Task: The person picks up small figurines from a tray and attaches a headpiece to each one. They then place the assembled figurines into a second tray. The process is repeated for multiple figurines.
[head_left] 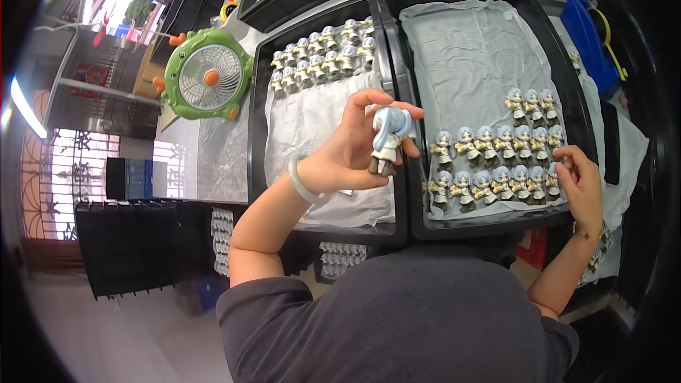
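The held figurine has pale blue hair with a long lock hanging on its nine-o'clock side, a white outfit with yellowish trim and dark feet. The left hand pinches it upright, head toward twelve, feet near six, above the trays. Matching figurines lie in rows from three to four o'clock of it, fronts showing, the row ends beside the right hand's fingertips.

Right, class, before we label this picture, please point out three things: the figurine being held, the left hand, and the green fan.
Held figurine (pixel 386 143): head view, on its white clothing.
Left hand (pixel 349 149): head view, between wrist and fingers.
Green fan (pixel 211 77): head view, on its orange hub.
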`<state>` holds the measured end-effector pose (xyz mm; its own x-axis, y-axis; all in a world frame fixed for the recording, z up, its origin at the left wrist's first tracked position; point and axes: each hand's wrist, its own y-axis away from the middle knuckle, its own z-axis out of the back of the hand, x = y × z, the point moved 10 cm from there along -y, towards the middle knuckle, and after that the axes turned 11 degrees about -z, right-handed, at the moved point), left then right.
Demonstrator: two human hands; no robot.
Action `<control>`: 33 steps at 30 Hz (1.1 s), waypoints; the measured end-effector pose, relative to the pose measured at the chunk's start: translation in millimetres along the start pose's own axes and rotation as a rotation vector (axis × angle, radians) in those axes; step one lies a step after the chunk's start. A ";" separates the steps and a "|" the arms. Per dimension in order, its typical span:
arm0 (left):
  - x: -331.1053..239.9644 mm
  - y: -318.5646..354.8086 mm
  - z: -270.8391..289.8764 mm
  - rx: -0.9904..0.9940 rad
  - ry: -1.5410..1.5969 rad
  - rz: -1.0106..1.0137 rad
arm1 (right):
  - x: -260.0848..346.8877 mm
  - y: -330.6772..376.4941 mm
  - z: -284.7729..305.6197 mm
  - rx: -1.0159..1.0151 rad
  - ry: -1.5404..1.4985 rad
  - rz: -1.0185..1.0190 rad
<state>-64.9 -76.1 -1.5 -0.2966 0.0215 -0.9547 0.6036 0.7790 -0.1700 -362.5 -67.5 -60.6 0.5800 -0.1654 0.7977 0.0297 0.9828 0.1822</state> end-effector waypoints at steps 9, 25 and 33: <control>-44.9 18.4 11.5 0.062 -1.271 -0.168 | 1.3 -4.2 -12.7 0.001 0.079 -0.069; -96.5 26.6 53.4 -0.220 -1.520 -0.389 | 0.1 -2.2 -8.9 -0.001 0.051 -0.093; -107.2 34.2 30.1 -0.284 -1.715 -0.435 | 3.0 -3.1 -12.0 -0.003 0.072 -0.074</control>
<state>9.8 -70.5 87.6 0.7505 -0.6590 -0.0503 0.5116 0.6275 -0.5870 -351.1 -70.0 -65.7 0.6330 -0.2317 0.7387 0.0776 0.9683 0.2372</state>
